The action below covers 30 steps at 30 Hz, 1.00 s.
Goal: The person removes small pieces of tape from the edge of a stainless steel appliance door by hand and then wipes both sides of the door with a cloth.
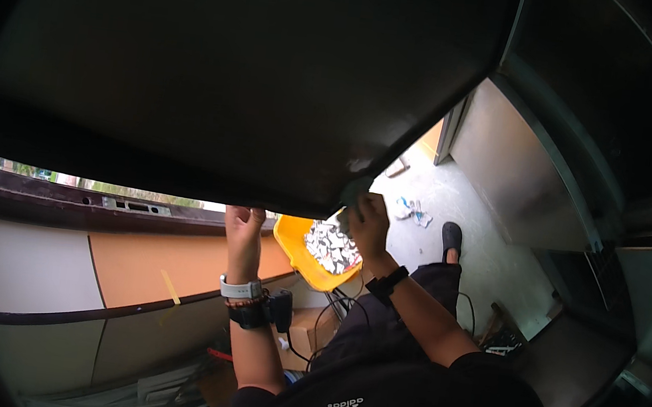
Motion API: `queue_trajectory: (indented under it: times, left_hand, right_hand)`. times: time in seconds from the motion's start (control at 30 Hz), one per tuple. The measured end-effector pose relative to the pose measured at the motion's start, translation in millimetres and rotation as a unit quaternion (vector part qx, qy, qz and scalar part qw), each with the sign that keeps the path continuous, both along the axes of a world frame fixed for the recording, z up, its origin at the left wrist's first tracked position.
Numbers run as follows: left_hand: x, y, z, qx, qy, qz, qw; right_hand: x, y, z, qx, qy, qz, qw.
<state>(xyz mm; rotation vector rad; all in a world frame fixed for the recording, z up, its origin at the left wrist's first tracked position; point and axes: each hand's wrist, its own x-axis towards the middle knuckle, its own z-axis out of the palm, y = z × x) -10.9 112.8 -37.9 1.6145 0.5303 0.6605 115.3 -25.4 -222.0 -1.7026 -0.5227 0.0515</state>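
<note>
A large dark panel (208,75) fills the upper part of the view, its lower edge running just above my hands. My left hand (244,230) reaches up to that edge with bent fingers; the panel hides part of them, so their grip is unclear. At the panel's lower right corner, my right hand (371,224) is closed on a dark grey-green cloth-like piece (353,197). This piece lies against the corner and is partly hidden by the fingers. Beyond the hands is a yellow plastic chair (291,242) with a black-and-white patterned seat (330,247).
A brown frame (61,197) with a metal strike plate (135,206) runs along the left above orange panelling (173,270). Black cables hang near a cardboard box (312,325). Crumpled plastic (412,210) lies on the grey floor (477,202). A leaning panel (511,164) stands at right.
</note>
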Motion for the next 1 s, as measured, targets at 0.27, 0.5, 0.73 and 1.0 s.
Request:
queue_trajectory:
  times: [0.27,0.5,0.73,1.0]
  left_hand:
    - [1.2,-13.3,10.4,-0.012,0.019,0.05,0.998]
    - [2.0,-9.2,6.3,0.019,0.036,0.075,0.996]
    - [1.1,0.1,9.1,-0.005,0.061,0.051,0.997]
    - [-14.2,4.5,-1.0,-0.016,0.018,0.055,0.998]
  right_hand:
    - [143.5,-56.9,39.7,-0.049,0.028,-0.083,0.995]
    - [115.9,-19.2,37.1,-0.066,-0.043,-0.08,0.994]
    - [-32.3,3.7,33.6,0.001,0.033,0.062,0.998]
    - [130.4,-62.6,-10.2,0.06,0.115,0.276,0.952]
